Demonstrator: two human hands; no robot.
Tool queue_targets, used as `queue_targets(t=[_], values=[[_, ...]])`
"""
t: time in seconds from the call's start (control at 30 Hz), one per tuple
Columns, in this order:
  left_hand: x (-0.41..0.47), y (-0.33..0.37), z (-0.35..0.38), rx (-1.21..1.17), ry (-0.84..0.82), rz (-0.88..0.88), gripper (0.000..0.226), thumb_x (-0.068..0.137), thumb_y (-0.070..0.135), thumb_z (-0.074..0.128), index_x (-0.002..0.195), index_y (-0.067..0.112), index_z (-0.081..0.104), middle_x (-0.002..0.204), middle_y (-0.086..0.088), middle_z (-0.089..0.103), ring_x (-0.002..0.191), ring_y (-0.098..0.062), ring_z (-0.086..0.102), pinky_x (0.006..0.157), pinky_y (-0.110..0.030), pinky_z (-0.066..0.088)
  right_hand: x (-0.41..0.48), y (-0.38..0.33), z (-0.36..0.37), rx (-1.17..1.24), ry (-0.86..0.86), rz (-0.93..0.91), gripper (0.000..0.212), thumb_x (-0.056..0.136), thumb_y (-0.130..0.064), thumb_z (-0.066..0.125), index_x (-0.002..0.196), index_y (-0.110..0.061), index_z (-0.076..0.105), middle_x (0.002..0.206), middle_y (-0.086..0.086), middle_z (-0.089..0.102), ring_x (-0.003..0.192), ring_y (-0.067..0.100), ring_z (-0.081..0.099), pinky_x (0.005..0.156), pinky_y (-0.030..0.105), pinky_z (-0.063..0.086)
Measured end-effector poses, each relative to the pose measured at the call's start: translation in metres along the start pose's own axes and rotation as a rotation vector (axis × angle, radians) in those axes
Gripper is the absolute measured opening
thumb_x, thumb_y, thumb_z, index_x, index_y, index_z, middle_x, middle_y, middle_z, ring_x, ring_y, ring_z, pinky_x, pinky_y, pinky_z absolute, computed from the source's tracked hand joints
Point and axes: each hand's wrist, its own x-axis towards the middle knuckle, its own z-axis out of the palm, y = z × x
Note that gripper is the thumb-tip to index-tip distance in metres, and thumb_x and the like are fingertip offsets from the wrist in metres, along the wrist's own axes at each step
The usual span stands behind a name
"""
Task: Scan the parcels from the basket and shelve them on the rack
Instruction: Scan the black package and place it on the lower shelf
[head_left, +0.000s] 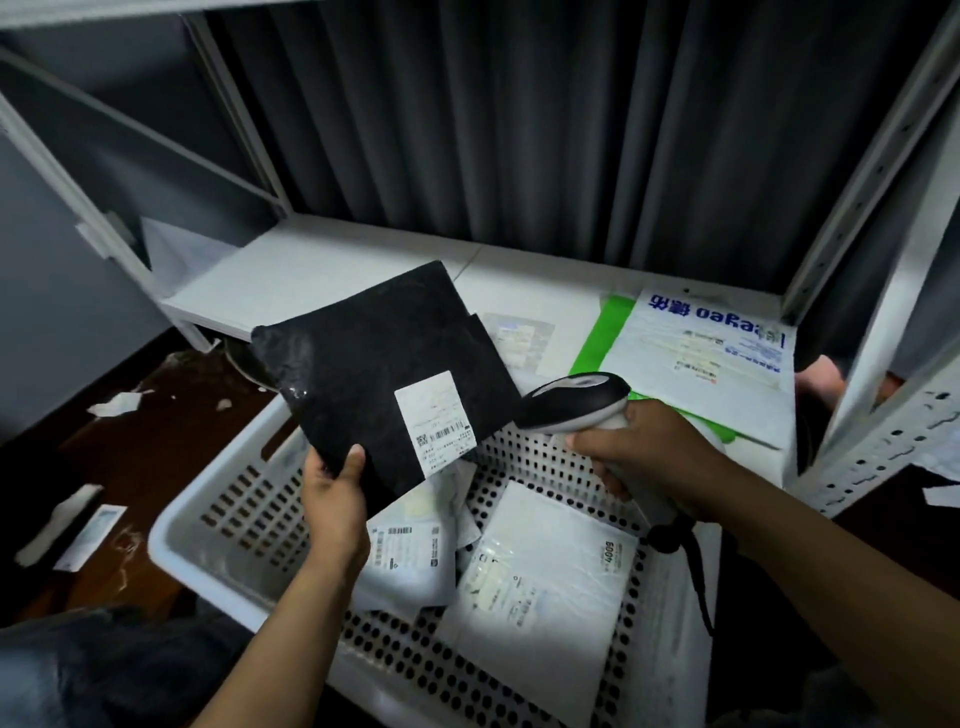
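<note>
My left hand (335, 493) pinches the near corner of a flat black parcel (374, 353) and holds it tilted above the white perforated basket (208, 525). A white shipping label (435, 422) with barcodes faces up on the parcel. My right hand (644, 441) grips a black and grey barcode scanner (571, 400), whose head points at that label from the right. Inside the basket lie a large white parcel (545, 577) and a smaller white parcel (410, 561). A white and green parcel (691, 358) rests on the white rack shelf (322, 270) at right.
The rack's white metal uprights (878, 364) stand at right and left, with a grey curtain (519, 130) behind the shelf. The scanner's black cable (696, 577) hangs over the basket's right side. Paper scraps (114, 402) lie on the dark floor at left.
</note>
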Motion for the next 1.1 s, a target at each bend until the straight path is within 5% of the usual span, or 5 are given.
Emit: queue_targets(t=[0.2,0.87,1.1], values=[[0.003,0.007,0.005,-0.023,0.031,0.043,0.035,0.096,0.0,0.05,0.131,0.002,0.051,0.13,-0.013,0.06,0.114,-0.024,0.058,0.097,-0.035,0.047,0.005,-0.01,-0.012,0.033,0.013,-0.011,0.021,0.085,-0.011,0.068,0.069,0.0,0.059,0.047,0.004,0.056,0.041,0.016,0.052,0.044,0.026,0.045],[0.017,0.001,0.024,-0.114,-0.037,-0.114,0.037,0.096,-0.002,0.048,0.131,0.009,0.053,0.129,-0.009,0.062,0.118,-0.03,0.058,0.105,-0.052,0.042,0.034,-0.02,-0.012,-0.163,0.093,-0.1,0.016,0.081,-0.016,0.073,0.071,-0.006,0.064,0.049,0.001,0.06,0.043,0.015,0.057,0.044,0.025,0.05],[0.033,0.009,0.095,-0.131,-0.13,-0.223,0.027,0.094,-0.007,0.045,0.111,0.009,0.058,0.114,-0.01,0.067,0.091,-0.023,0.067,0.076,-0.034,0.056,0.075,-0.018,-0.043,-0.444,0.167,-0.135,0.021,0.08,-0.028,0.075,0.091,-0.011,0.067,0.07,0.002,0.066,0.045,0.006,0.06,0.043,0.016,0.047]])
